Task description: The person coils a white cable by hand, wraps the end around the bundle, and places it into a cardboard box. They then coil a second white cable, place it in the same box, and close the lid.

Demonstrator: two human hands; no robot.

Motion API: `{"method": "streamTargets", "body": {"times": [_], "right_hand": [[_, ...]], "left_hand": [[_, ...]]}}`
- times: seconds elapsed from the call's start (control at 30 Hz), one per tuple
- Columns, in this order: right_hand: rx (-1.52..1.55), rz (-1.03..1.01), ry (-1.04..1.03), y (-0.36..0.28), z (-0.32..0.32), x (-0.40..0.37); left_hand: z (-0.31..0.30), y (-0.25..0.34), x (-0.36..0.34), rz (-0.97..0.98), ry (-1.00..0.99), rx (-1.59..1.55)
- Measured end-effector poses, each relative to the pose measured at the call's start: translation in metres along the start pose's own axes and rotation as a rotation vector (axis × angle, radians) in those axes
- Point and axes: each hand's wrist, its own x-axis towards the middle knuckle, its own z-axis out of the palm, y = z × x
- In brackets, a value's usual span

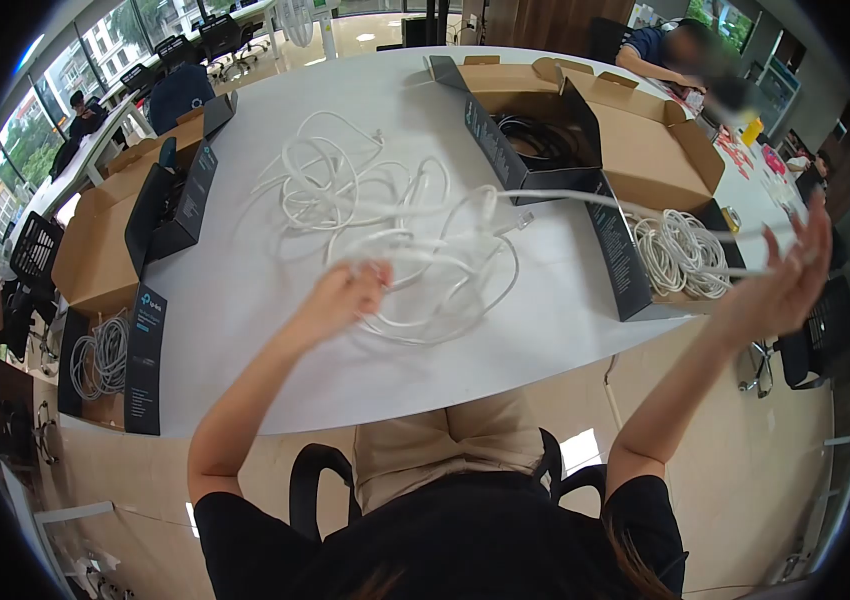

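A tangled white network cable [320,190] lies in loose loops on the table, one clear plug [522,221] showing near the middle. My left hand [340,298] is over the near side of the loops, its fingers curled together on the cable and slightly blurred. Raised at the far right, my right hand [780,275] has a length of the same cable in its partly spread fingers. That length stretches from the pile across the front of an open box [635,280], which contains coiled white cables [683,255].
Behind that box stands another open box [535,175] with black cables [535,140]. On the left are an open box [145,350] holding grey cable coils [100,360] and a dark box [185,205]. A person [660,50] sits across the table [275,390].
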Motion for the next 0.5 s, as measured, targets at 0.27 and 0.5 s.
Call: {"method": "streamTargets", "body": {"times": [0.27, 0.5], "right_hand": [[-0.390, -0.165, 0.215, 0.042, -0.142, 0.061], [-0.400, -0.015, 0.244, 0.033, -0.170, 0.070]], "left_hand": [[-0.120, -0.015, 0.035, 0.061, 0.381, -0.124], [-0.163, 0.008, 0.058, 0.119, 0.375, 0.097]]}}
